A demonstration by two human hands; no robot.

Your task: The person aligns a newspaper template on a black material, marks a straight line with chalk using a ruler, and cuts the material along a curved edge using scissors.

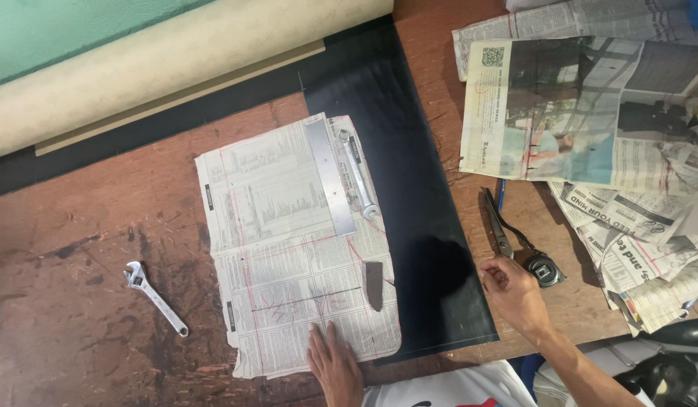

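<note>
An adjustable wrench (155, 297) lies apart at left. The worker's left hand (335, 365), fingers flat and open, pins the marked newspaper pattern (289, 241) on black sheet (409, 196). Right hand (515, 295), loosely curled and holding nothing, nears scissors (501, 226); easing pressure could shift the pattern.

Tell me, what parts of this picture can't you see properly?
- Head view: the right hand curls by the scissors; whether it grips anything is unclear.
- The left hand is cut off at the bottom edge.
- The newspaper pile runs past the right edge.
- The paper roll leaves the frame top-left.
</note>
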